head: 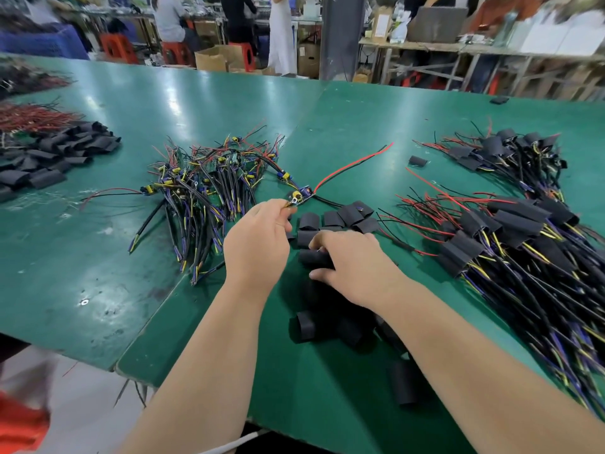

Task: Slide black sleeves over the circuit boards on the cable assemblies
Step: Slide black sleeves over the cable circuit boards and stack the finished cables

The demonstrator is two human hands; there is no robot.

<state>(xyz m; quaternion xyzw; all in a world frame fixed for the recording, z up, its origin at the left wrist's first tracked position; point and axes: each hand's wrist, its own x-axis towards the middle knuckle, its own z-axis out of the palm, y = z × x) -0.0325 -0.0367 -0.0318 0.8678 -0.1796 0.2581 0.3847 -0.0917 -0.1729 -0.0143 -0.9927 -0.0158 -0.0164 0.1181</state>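
At the middle of the green table (98, 244), the left hand (258, 244) pinches 1 cable assembly (304, 193) by its circuit-board end. Just beside it, toward the near edge, the right hand (357, 267) curls around 1 black sleeve (313, 257).

Glossy green worktable (98, 224) — red stools (176, 53), cardboard boxes (211, 60), 1 grey pillar (342, 34) behind
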